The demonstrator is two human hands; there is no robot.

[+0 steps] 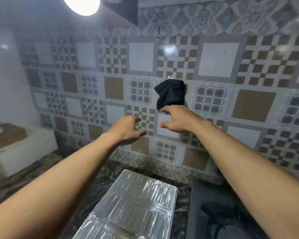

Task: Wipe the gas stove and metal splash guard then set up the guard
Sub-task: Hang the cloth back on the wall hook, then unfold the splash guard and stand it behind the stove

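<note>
A dark cloth (pixel 170 94) hangs on the patterned tile wall at centre. My right hand (pixel 177 120) reaches up just beneath it, fingers spread, fingertips touching its lower edge. My left hand (pixel 128 129) is raised beside it to the left, fingers loosely curled, holding nothing. Below, the silver metal splash guard (pixel 133 207) lies flat on the dark marbled counter. A dark part of the gas stove (pixel 219 213) shows at lower right, partly hidden by my right arm.
The tiled wall (pixel 217 61) fills the view ahead. A white box-like unit with a brown top (pixel 12 142) stands on the counter at left. A round lamp (pixel 82 4) shines at top left.
</note>
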